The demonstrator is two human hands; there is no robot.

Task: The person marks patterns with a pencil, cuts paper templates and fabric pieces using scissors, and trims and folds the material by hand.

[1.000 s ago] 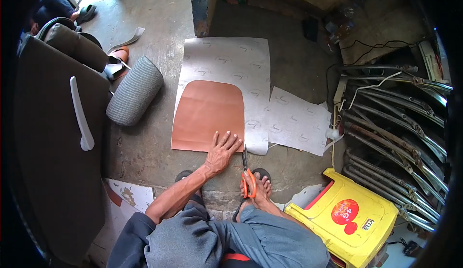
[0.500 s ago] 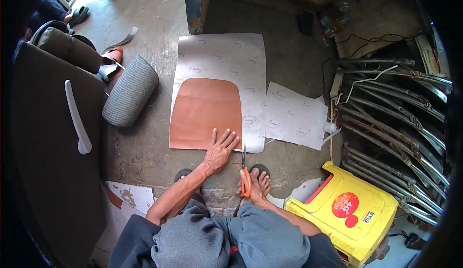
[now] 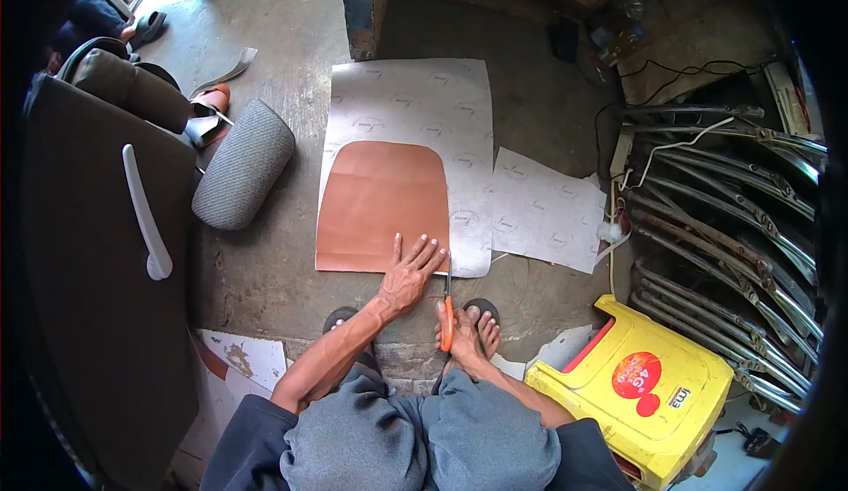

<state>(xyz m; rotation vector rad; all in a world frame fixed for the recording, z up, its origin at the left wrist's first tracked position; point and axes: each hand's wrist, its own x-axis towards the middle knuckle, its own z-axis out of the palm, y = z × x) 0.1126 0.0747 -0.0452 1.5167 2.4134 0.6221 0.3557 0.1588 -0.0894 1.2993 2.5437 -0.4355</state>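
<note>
A brown, round-cornered piece of leather-like material (image 3: 382, 200) lies on a larger white printed sheet (image 3: 406, 94) on the floor. My left hand (image 3: 409, 277) rests flat with spread fingers on the lower right corner of the brown piece. In my right hand (image 3: 452, 336) are orange-handled scissors (image 3: 448, 314), gripped by the handles. Their blades point away from me and meet the near edge of the white sheet, just right of the brown piece. The blades look nearly closed. Part of my right hand overlaps my foot in the view.
Another white printed sheet (image 3: 548, 213) lies to the right. A yellow plastic stool (image 3: 636, 385) stands near my right knee, with several metal tube frames (image 3: 724, 235) stacked behind it. To the left are a grey cushion (image 3: 243, 164) and a dark panel with a white handle (image 3: 146, 213).
The scissor blades have closed along the white sheet's near edge, and the handles have turned more edge-on. My left hand stays on the brown piece. The whole view has shifted slightly.
</note>
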